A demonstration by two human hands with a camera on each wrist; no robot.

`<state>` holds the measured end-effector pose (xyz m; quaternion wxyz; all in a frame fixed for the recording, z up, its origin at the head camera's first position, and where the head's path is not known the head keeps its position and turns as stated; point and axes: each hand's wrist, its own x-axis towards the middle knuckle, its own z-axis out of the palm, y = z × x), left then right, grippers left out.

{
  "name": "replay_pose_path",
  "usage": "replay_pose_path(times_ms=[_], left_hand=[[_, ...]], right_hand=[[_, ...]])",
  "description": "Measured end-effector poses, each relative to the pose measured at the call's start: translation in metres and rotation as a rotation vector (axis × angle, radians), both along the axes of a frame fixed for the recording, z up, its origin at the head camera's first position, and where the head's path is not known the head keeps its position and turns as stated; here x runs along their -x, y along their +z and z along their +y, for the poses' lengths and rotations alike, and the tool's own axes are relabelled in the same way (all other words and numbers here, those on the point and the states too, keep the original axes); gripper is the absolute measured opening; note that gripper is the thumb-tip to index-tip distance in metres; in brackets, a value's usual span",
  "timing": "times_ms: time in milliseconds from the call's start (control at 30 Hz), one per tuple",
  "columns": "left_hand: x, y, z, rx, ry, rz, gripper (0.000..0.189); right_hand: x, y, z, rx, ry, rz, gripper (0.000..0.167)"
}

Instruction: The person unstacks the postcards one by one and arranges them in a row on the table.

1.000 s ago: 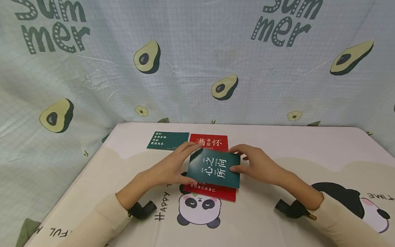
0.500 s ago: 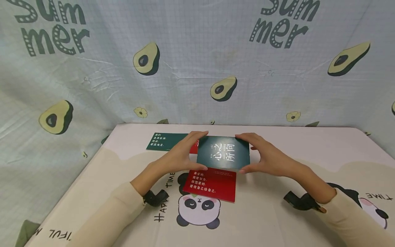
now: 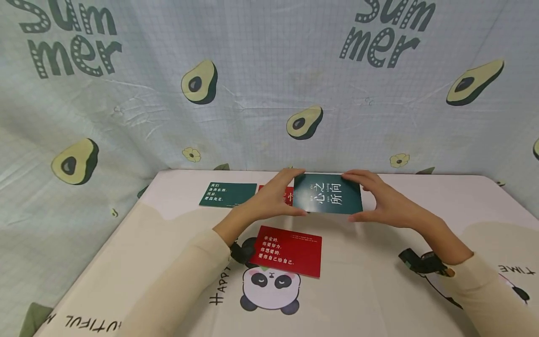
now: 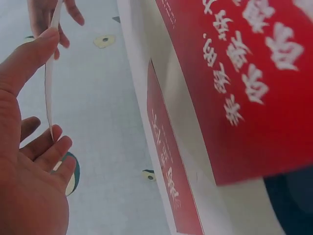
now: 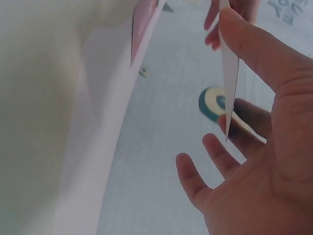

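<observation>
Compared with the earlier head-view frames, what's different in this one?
The held green card, gripped by the left hand and right hand, has moved away from the person and to the right. It no longer overlaps the near red card in the head view, and now hides part of the far red card. Both red cards and the far green card stayed put.

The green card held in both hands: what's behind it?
In the head view, the far red card is partly behind the held green card, peeking out beside the left hand. Its right part is covered, as is anything else there.
</observation>
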<state>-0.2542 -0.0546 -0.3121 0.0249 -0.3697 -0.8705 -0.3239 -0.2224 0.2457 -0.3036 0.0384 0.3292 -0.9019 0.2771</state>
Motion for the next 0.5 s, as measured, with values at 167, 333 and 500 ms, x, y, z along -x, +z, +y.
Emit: replay_pose_path(times_ms=[167, 333, 500], left_hand=[[0.008, -0.003, 0.017, 0.073, 0.026, 0.009, 0.094], [0.013, -0.007, 0.029, 0.13, 0.039, 0.0, 0.093], [0.019, -0.011, 0.038, 0.198, 0.06, -0.031, 0.091]], right_hand=[[0.007, 0.0, 0.016, -0.001, -0.01, -0.04, 0.085], [0.014, -0.004, 0.027, 0.031, -0.005, -0.092, 0.082], [0.021, -0.011, 0.035, 0.027, -0.03, -0.158, 0.08]])
